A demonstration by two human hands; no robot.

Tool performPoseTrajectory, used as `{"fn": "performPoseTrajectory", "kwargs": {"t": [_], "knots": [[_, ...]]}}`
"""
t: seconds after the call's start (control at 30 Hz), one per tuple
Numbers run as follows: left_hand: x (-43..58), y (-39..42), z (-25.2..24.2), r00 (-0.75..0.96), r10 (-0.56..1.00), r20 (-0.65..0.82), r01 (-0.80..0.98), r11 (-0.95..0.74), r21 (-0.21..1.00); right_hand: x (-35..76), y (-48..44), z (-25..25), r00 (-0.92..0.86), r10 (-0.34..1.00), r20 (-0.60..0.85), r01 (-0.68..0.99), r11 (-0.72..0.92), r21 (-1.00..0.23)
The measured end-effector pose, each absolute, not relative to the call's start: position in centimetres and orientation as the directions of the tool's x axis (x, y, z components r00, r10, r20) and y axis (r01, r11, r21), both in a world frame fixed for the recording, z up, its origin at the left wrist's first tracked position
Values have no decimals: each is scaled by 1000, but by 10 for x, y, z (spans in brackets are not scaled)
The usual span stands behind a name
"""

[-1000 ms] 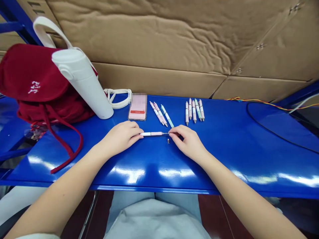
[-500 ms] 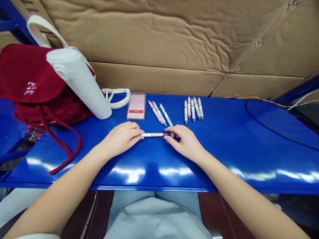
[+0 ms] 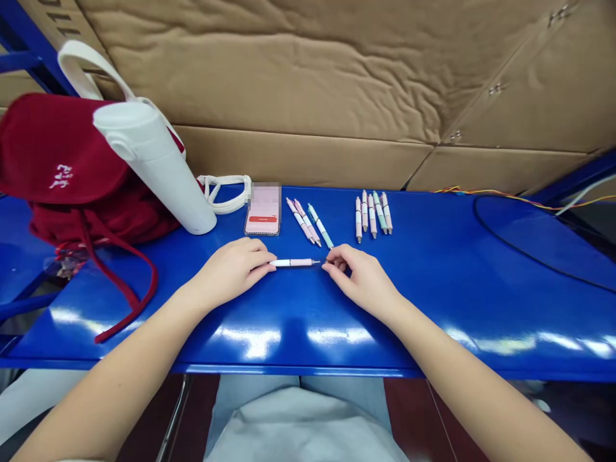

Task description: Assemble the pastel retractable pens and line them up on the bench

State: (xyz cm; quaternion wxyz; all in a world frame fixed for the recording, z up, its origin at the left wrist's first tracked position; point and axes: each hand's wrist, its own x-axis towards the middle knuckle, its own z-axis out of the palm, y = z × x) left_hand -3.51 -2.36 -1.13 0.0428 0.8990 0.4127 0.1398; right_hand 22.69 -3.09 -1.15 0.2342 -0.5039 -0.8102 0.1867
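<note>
My left hand (image 3: pixel 240 266) pinches the white rear end of a pink-and-white ballpoint pen (image 3: pixel 296 262), which lies level just above the blue table. At the pen's right end a thin refill point sticks out. A short gap away, my right hand (image 3: pixel 356 269) has thumb and forefinger closed on a small dark piece, seemingly the pen tip (image 3: pixel 327 260); it is partly hidden by the fingers. Behind the hands lie two pink-and-white pens (image 3: pixel 303 221) and a green-and-white pen (image 3: pixel 320 226), whose lower end comes close to my right hand.
A row of several pens (image 3: pixel 373 216) lies further right. A phone (image 3: pixel 262 212), a white strap (image 3: pixel 228 206), a white bottle (image 3: pixel 158 170) and a red bag (image 3: pixel 62 154) stand or lie leftward. A black cable (image 3: pixel 529 250) crosses the blue table (image 3: pixel 447 276). Cardboard (image 3: pixel 289 77) backs it.
My right hand has moved slightly right, off the pen's end, with the small tip piece between its fingers. The thin refill point now shows. My left hand still holds the pen.
</note>
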Motion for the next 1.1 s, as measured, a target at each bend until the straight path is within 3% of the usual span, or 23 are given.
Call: {"fn": "performPoseTrajectory", "kwargs": {"t": [0.2,0.67,1.1], "knots": [[-34,-23,-13,629,748,209,722,-663,200,223,-31,-11,-414,898,147,736,425,-527],[-30,-26,-11,644,737,206,698,-676,236,220,-31,-16,-467,863,192,716,496,-491],[-31,-29,-11,615,751,239,690,-660,297,223,-34,-12,-412,878,243,655,471,-591]]}}
